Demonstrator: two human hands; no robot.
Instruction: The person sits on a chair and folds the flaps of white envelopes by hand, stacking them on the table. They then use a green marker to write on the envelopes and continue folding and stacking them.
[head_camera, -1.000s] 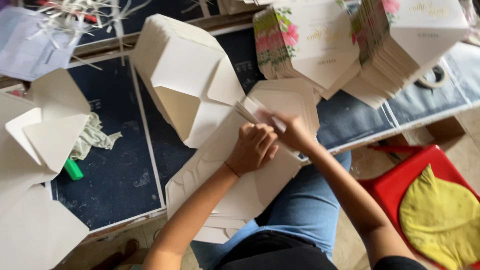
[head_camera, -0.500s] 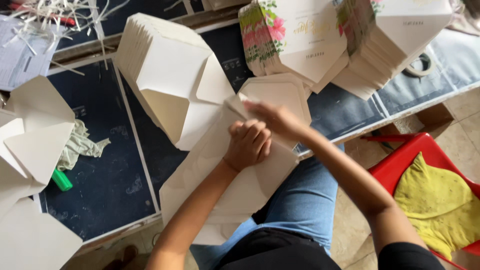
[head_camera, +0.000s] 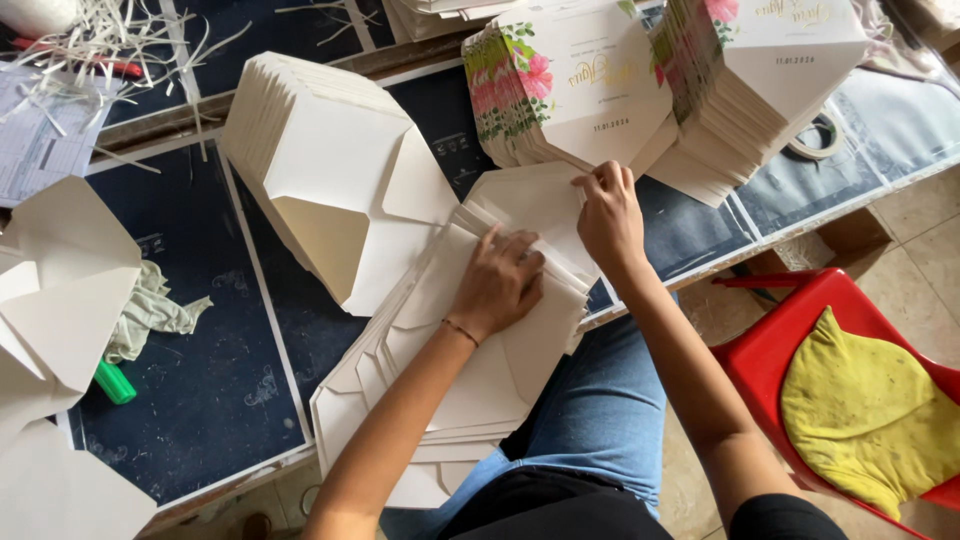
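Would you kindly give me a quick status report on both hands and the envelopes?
Left hand flat on the envelope pile. Right hand pinching top flap. Finished envelope stack beside; nothing blocking.

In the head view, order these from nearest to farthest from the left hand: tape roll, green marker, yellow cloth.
From the left hand:
1. Tape roll, upper right on the table.
2. Green marker, far left, and yellow cloth, on the red chair at right: too close to call.

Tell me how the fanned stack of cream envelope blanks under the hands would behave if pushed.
The envelope blanks would probably slide apart: they already lie fanned and overhang the table edge. Single sheets look thin, likely floppy. The left hand pressing flat suggests they shift easily.
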